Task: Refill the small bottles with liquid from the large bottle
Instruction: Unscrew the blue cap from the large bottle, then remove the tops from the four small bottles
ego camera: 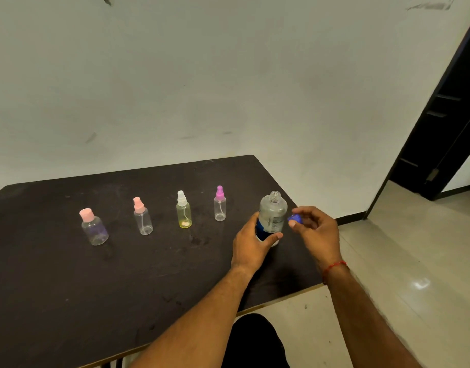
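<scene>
The large clear bottle (272, 213) stands upright near the table's right edge, its threaded neck uncapped. My left hand (251, 247) grips its lower body. My right hand (317, 231) pinches the blue cap (294, 218) just right of the bottle. Several small bottles stand in a row to the left: a squat one with a pink screw cap (94, 227), a pink-topped sprayer (142, 220), a yellowish sprayer with a white top (183, 214), and a purple-topped sprayer (219, 204). All keep their tops on.
The dark table (95, 288) sits against a pale wall. Its right edge lies close to the large bottle, with tiled floor (401, 261) beyond. A dark door frame (441, 123) stands at the far right.
</scene>
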The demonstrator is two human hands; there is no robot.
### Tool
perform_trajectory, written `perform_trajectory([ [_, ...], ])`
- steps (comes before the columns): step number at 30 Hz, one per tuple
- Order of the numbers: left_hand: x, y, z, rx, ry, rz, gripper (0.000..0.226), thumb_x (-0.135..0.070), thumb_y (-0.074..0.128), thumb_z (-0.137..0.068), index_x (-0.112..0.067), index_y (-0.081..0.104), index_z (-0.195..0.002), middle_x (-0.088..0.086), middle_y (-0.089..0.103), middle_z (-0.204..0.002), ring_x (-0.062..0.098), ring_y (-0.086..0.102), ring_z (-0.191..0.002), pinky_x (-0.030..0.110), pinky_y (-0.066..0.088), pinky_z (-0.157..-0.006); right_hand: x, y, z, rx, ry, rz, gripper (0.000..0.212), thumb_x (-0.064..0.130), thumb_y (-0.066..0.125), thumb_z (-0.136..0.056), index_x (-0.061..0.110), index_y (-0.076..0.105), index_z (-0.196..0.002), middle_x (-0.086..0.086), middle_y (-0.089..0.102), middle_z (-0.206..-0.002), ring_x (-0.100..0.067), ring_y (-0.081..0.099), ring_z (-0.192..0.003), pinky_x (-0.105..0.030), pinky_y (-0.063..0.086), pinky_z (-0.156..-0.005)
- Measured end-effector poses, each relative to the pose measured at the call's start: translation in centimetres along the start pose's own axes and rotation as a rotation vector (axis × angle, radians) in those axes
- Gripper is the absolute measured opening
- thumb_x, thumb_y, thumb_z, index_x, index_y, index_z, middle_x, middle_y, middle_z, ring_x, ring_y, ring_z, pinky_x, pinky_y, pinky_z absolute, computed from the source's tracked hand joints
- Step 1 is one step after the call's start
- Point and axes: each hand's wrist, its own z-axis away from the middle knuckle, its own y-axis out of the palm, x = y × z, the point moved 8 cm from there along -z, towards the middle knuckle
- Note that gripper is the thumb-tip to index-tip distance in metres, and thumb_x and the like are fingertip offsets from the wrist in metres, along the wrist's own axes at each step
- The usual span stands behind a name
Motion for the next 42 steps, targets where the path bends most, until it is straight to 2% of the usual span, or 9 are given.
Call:
perform_trajectory([
  [6,0.0,0.0,0.0,0.003,0.009,-0.016,0.069,-0.041,0.083,-0.08,-0.029,0.051,-0.14,-0.009,0.063,-0.135,0.003,0.057,-0.122,0.027,0.05,-0.105,-4.6,0.5,3.0,0.001,0.148,0.129,0.02,0.003,0.079,-0.075,0.017,0.067,-0.083,0.003,0.07,-0.088,-0.01,0.066,-0.085,-0.025,0.053,-0.081],
  [11,0.0,0.0,0.1,0.017,0.001,-0.027,0.071,-0.036,0.081,-0.083,-0.027,0.048,-0.145,-0.009,0.061,-0.137,0.0,0.055,-0.122,0.015,0.044,-0.102,-6.0,1.4,4.1,0.065,0.173,0.233,0.024,0.005,0.08,-0.075,0.02,0.063,-0.082,0.005,0.068,-0.088,-0.008,0.065,-0.084,-0.025,0.055,-0.08],
  [22,1.3,-0.3,0.6,0.036,-0.075,-0.043,0.078,-0.027,0.075,-0.09,-0.025,0.033,-0.157,-0.005,0.046,-0.155,0.011,0.043,-0.143,0.024,0.034,-0.113,-6.4,1.7,4.5,0.104,0.165,0.297,0.037,0.005,0.079,-0.076,0.023,0.055,-0.096,0.003,0.062,-0.102,-0.014,0.06,-0.096,-0.031,0.053,-0.089],
  [25,1.8,-1.4,1.1,0.002,-0.083,-0.046,0.075,-0.03,0.072,-0.092,-0.027,0.034,-0.156,-0.005,0.045,-0.157,0.012,0.042,-0.144,0.033,0.039,-0.118,-6.2,1.5,4.6,0.102,0.146,0.272,0.046,0.004,0.08,-0.075,0.025,0.053,-0.106,0.006,0.06,-0.107,-0.011,0.059,-0.1,-0.025,0.05,-0.087],
  [30,2.5,-5.6,2.1,-0.169,-0.075,-0.067,0.048,-0.032,0.068,-0.096,-0.023,0.055,-0.141,-0.006,0.058,-0.137,0.005,0.056,-0.12,0.019,0.046,-0.097,-3.3,0.4,6.0,-0.105,-0.006,0.211,0.038,-0.002,0.072,-0.08,0.022,0.057,-0.106,0.002,0.062,-0.103,-0.009,0.059,-0.089,-0.023,0.052,-0.079],
  [32,2.8,-7.6,2.1,-0.228,-0.068,-0.089,0.04,-0.03,0.067,-0.096,-0.021,0.06,-0.135,-0.007,0.061,-0.126,0.006,0.059,-0.113,0.022,0.051,-0.093,-1.3,1.1,6.9,-0.133,-0.12,0.191,0.032,-0.002,0.071,-0.081,0.019,0.06,-0.102,0.001,0.062,-0.097,-0.006,0.06,-0.084,-0.021,0.053,-0.076],
  [35,3.7,-10.1,1.8,-0.288,-0.089,-0.114,0.034,-0.029,0.067,-0.097,-0.02,0.064,-0.13,-0.007,0.063,-0.119,0.006,0.06,-0.107,0.025,0.053,-0.092,1.4,4.2,7.9,-0.045,-0.275,0.181,0.029,0.003,0.072,-0.083,0.024,0.061,-0.101,0.006,0.06,-0.094,-0.004,0.06,-0.084,-0.015,0.052,-0.073],
  [39,4.5,-11.7,1.2,-0.333,-0.081,-0.114,0.029,-0.024,0.069,-0.095,-0.017,0.067,-0.123,-0.004,0.068,-0.115,0.008,0.064,-0.102,0.015,0.049,-0.084,4.7,9.2,7.8,0.089,-0.415,0.176,0.025,0.01,0.071,-0.085,0.021,0.064,-0.107,0.01,0.06,-0.099,-0.003,0.058,-0.09,-0.015,0.051,-0.077],
  [42,4.9,-11.5,0.7,-0.333,-0.087,-0.06,0.025,-0.021,0.07,-0.094,-0.018,0.068,-0.118,-0.004,0.069,-0.111,0.01,0.066,-0.101,0.031,0.057,-0.089,5.7,12.8,5.6,0.13,-0.436,0.211,0.03,0.014,0.068,-0.086,0.018,0.062,-0.115,0.007,0.059,-0.105,-0.005,0.058,-0.093,-0.024,0.054,-0.081],
])
